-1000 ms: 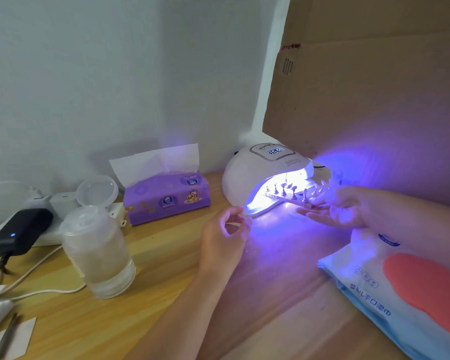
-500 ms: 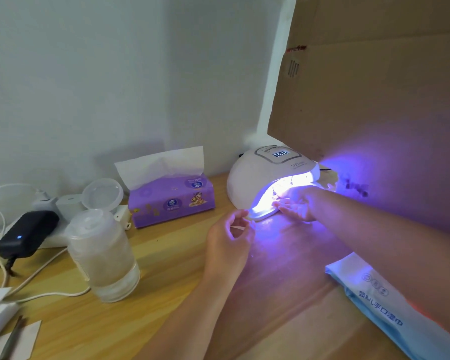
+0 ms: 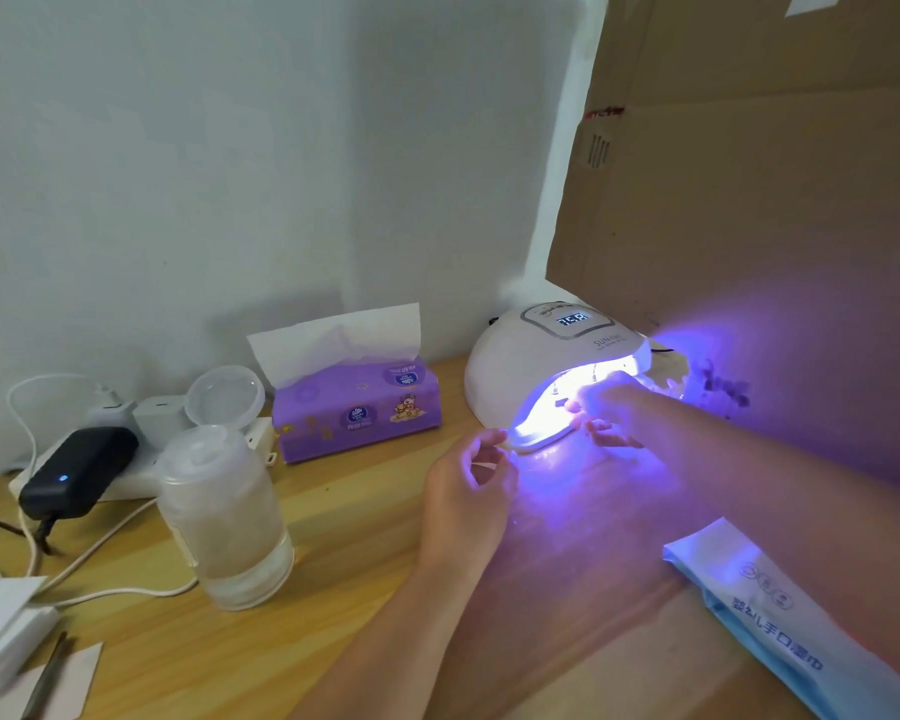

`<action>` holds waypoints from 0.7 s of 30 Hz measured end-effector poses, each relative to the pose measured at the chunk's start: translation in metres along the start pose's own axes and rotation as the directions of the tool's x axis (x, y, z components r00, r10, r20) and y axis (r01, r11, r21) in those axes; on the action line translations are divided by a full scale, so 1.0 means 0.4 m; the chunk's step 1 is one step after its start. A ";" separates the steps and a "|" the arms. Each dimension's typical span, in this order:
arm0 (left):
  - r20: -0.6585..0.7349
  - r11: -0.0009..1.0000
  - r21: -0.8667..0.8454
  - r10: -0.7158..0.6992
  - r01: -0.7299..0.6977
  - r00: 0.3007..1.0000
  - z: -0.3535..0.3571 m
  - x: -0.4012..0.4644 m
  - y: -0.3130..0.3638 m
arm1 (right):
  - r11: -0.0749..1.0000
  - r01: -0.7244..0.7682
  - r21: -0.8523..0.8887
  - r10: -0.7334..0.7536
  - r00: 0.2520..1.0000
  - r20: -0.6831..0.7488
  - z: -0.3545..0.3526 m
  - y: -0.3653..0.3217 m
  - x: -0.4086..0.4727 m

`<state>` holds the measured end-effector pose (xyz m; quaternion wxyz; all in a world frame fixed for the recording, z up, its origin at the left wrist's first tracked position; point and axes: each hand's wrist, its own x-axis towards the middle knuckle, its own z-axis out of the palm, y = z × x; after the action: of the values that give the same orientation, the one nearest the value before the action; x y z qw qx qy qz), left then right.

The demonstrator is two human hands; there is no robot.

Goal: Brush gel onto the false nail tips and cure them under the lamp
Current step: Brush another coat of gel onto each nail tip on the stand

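Head view: the white lamp (image 3: 520, 376) stands on the wooden surface (image 3: 365, 511) near the wall, lit violet, its display showing digits. The right hand (image 3: 606, 402) reaches into the lamp's opening; glare washes out its fingers, so their state cannot be determined. The nail tips are only small pale shapes in the glow beside that hand. The left hand (image 3: 468, 480) rests just in front of the lamp's base plate, fingers loosely curled with the tips close together at the plate's front edge; whether they pinch it cannot be determined. A purple tissue box (image 3: 357, 413) stands left of the lamp, a clear bottle (image 3: 227, 522) nearer the camera, a blue packet (image 3: 780, 610) at lower right
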<state>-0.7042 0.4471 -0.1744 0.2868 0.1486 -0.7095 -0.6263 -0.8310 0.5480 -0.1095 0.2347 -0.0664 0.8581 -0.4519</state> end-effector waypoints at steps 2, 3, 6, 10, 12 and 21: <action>0.004 1.000 -0.012 0.000 0.000 1.000 -0.002 0.001 0.000 | 0.938 -0.033 -0.345 0.022 0.999 -0.036 -0.014 -0.028 -0.004; -0.001 1.000 -0.020 0.010 -0.010 1.000 -0.002 0.001 -0.002 | 0.855 -0.033 -0.517 0.043 0.999 0.006 -0.028 -0.048 -0.013; -0.010 0.999 -0.031 0.007 -0.007 1.000 0.000 0.001 -0.002 | 0.551 0.008 -0.834 0.173 0.977 0.123 -0.084 -0.108 -0.058; -0.016 0.999 -0.040 -0.009 0.008 1.000 0.001 -0.001 0.002 | 0.596 0.162 -0.787 -0.116 0.987 0.115 -0.136 -0.176 -0.063; -0.015 0.999 -0.033 -0.026 0.026 1.000 0.000 -0.001 0.004 | 0.689 0.293 -0.663 -0.340 0.938 0.062 -0.125 -0.183 -0.042; -0.009 0.999 -0.030 -0.040 0.040 0.999 -0.001 -0.003 0.010 | 0.618 0.347 -0.705 -0.484 0.875 0.006 -0.069 -0.143 0.051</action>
<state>-0.7024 0.4484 -0.1707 0.2799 0.1616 -0.6957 -0.6415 -0.8674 0.5284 -0.0569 0.0009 -0.3039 0.9412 -0.1474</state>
